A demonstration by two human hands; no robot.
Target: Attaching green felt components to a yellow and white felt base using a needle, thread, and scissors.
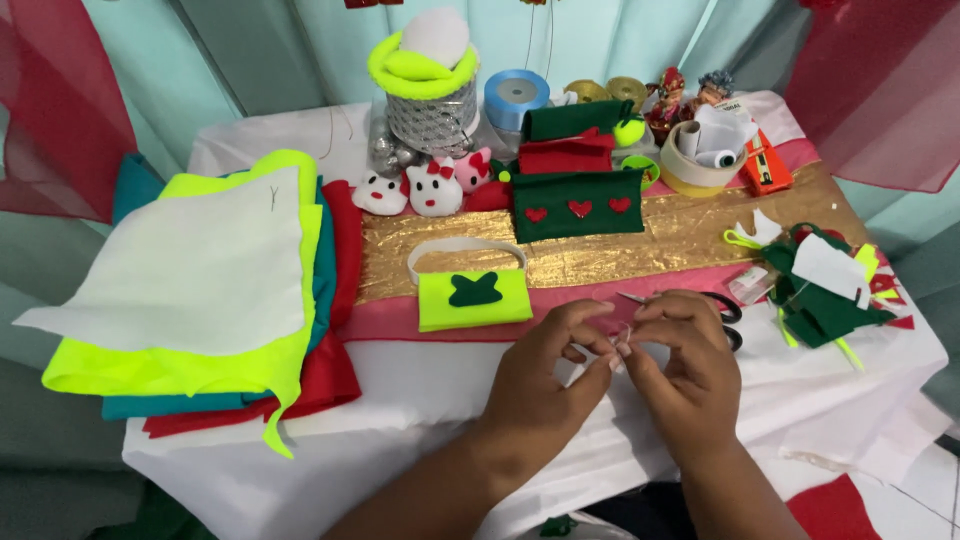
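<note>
My left hand (545,385) and my right hand (690,365) meet over the white tablecloth (420,385) near the table's front edge. The fingertips of both pinch a small pale piece (623,336); it is too tiny to tell what it is. Black-handled scissors (729,312) lie partly hidden just behind my right hand. To the left of my left hand lies a neon yellow felt purse (475,298) with a white handle and a dark green shape on its front.
A stack of white, neon yellow, teal and red felt sheets (200,290) fills the left side. A gold cloth strip (620,250) crosses the middle, with a green pouch bearing three red hearts (578,205) behind it. Green felt scraps (820,290) lie right. Plush cat heads (410,190), a blue ribbon roll (516,95) and figurines stand at the back.
</note>
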